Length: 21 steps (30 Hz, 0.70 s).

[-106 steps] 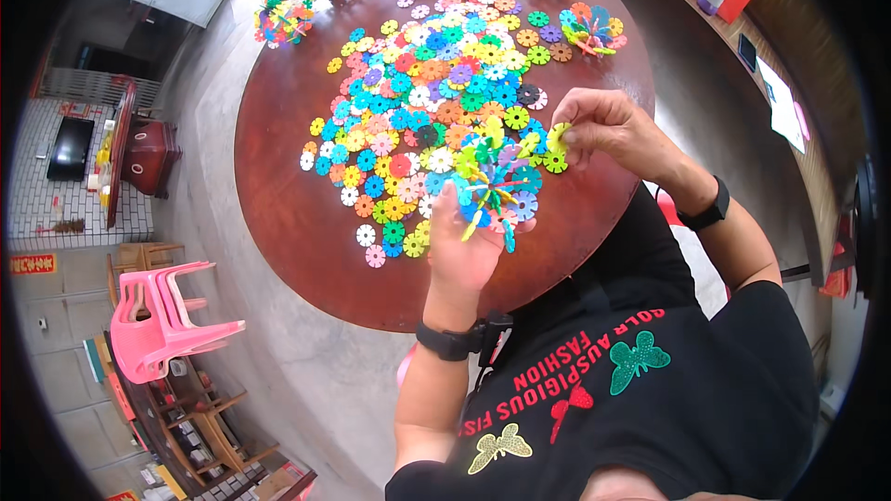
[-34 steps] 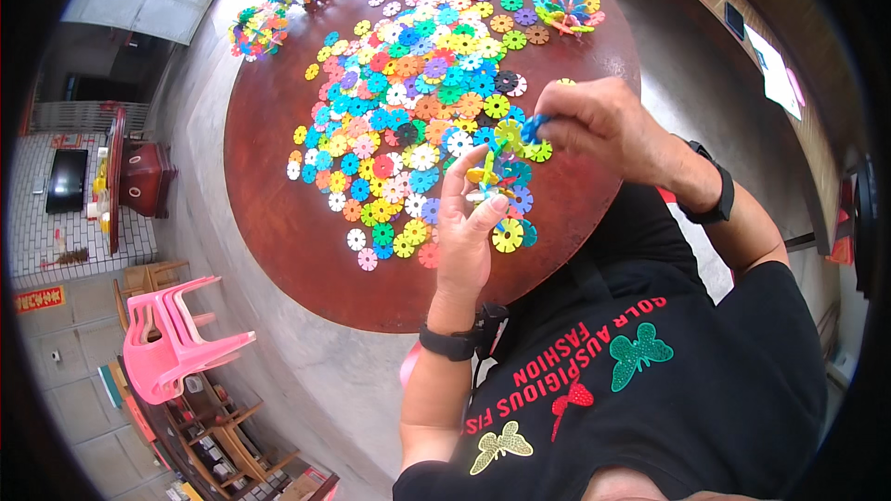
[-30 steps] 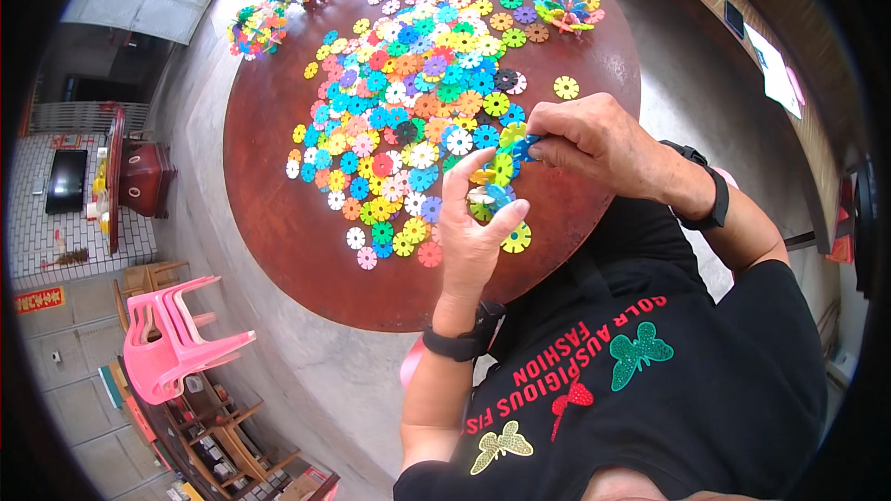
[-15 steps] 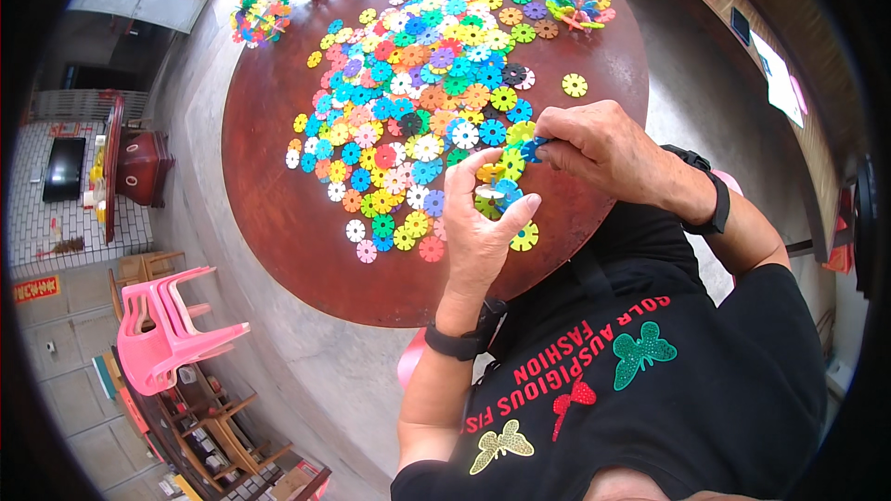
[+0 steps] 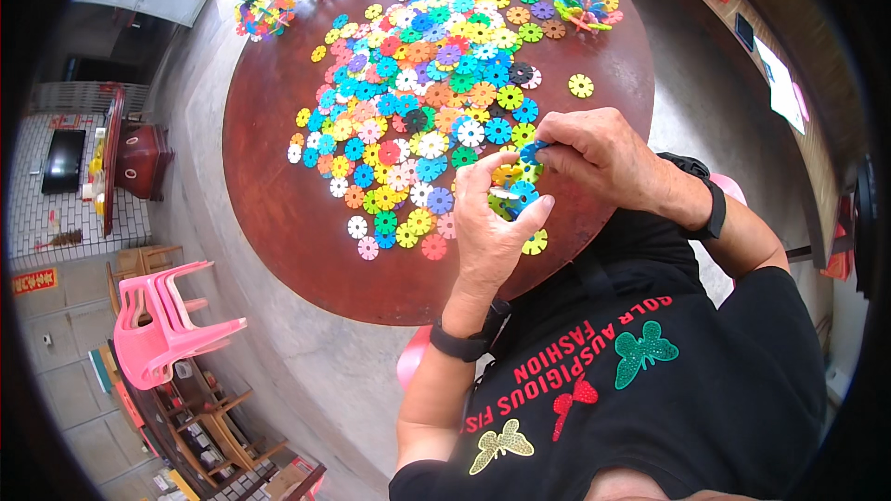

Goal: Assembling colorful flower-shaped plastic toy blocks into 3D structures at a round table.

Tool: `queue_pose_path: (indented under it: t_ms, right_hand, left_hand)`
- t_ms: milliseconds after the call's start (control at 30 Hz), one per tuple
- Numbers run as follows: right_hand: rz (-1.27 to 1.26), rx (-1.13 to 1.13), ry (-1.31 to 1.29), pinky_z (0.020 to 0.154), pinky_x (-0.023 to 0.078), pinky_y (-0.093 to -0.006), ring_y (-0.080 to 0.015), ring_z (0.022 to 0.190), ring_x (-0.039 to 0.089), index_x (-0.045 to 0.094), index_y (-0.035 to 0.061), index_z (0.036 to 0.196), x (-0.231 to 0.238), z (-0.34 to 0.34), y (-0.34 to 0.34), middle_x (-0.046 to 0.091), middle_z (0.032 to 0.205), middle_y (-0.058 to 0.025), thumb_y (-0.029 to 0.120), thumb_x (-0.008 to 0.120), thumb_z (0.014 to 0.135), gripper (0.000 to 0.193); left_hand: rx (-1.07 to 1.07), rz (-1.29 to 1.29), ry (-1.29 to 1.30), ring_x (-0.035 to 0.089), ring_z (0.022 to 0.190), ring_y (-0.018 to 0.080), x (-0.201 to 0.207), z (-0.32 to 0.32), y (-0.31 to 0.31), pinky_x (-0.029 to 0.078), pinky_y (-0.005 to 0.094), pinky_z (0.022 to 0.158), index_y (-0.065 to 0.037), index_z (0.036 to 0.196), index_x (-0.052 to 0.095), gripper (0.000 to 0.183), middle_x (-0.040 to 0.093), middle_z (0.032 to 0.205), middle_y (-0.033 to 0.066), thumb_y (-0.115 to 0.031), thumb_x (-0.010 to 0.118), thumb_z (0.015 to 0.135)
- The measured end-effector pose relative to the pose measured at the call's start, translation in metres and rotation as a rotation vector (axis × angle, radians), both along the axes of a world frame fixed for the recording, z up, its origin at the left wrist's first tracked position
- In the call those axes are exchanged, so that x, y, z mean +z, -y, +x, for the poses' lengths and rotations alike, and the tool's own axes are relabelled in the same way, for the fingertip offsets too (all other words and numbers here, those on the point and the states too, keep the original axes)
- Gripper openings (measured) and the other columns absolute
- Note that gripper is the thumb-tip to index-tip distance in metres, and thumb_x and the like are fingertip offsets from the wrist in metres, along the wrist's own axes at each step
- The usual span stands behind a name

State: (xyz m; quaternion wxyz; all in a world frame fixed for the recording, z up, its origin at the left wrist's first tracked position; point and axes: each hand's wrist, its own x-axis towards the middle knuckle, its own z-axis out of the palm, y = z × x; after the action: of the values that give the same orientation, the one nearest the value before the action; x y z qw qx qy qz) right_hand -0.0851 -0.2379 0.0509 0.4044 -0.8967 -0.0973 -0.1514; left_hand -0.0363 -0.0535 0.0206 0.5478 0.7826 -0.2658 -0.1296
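Observation:
My left hand (image 5: pixel 490 227) is closed around a small cluster of interlocked notched plastic discs (image 5: pixel 522 195), mostly yellow, green and blue. Its thumb and curled fingers grip the cluster from the near left side. My right hand (image 5: pixel 599 156) pinches a dark blue notched disc (image 5: pixel 533 150) at the top of that cluster, where the disc touches the other pieces. Fingers partly hide how the pieces join. Both hands are over the near right part of the round table, beside a wide spread of loose flower-shaped discs (image 5: pixel 432 144) in many colours.
The round reddish-brown table (image 5: pixel 306 255) carries finished-looking disc balls (image 5: pixel 264 11) at the far left and an open disc cluster (image 5: pixel 585 6) at the far right. One yellow disc (image 5: pixel 581 85) lies apart. Pink plastic chairs (image 5: pixel 158 325) stand left; a side counter (image 5: pixel 789 130) runs along the right.
The view has shifted slightly. My left hand has moved a little right, closer to the right hand, and the disc cluster is turned slightly. Both hands keep their hold.

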Motion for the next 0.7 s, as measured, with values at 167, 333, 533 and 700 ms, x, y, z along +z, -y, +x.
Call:
queue_pose_path:
  t_ms: [167,333,533,700]
  right_hand:
    - [-0.037,-0.060,0.009,0.064,0.046,-0.0424,-0.0347,0.074,0.060,0.052,0.0006,0.085,0.0037,0.0010,0.0074,0.057,0.074,-0.0154,0.010,0.063,0.081,0.015]
    - [-0.021,-0.001,-0.005,0.063,0.045,-0.0414,-0.0344,0.073,0.059,0.052,0.0005,0.085,0.0015,0.0011,0.0082,0.056,0.072,-0.0149,0.012,0.064,0.082,0.017]
    - [0.006,0.026,-0.045,0.062,0.044,-0.0422,-0.0342,0.072,0.058,0.051,0.0012,0.082,0.0007,0.0002,0.0075,0.055,0.070,-0.0142,0.012,0.064,0.082,0.018]
    - [-0.114,0.007,-0.043,0.061,0.043,-0.0442,-0.0353,0.071,0.058,0.047,0.0014,0.078,-0.0055,-0.0008,0.0064,0.055,0.068,-0.0150,0.014,0.062,0.083,0.021]
  left_hand:
    - [0.016,-0.010,0.019,0.053,0.093,0.0222,-0.0055,0.0076,-0.0043,0.045,0.0336,0.081,-0.007,0.112,0.056,0.051,0.050,0.101,0.0095,-0.021,0.078,0.068]
    - [0.016,-0.060,-0.083,0.053,0.093,0.0212,-0.0055,0.0075,-0.0042,0.045,0.0324,0.081,-0.007,0.113,0.056,0.050,0.050,0.101,0.0089,-0.020,0.078,0.070]
    - [0.017,-0.113,-0.225,0.052,0.093,0.0203,-0.0050,0.0074,-0.0049,0.045,0.0322,0.082,-0.006,0.113,0.056,0.049,0.050,0.102,0.0082,-0.021,0.078,0.071]
    - [0.019,-0.114,-0.263,0.052,0.094,0.0200,-0.0069,0.0081,-0.0058,0.044,0.0320,0.083,-0.006,0.113,0.056,0.050,0.050,0.102,0.0080,-0.021,0.078,0.072]
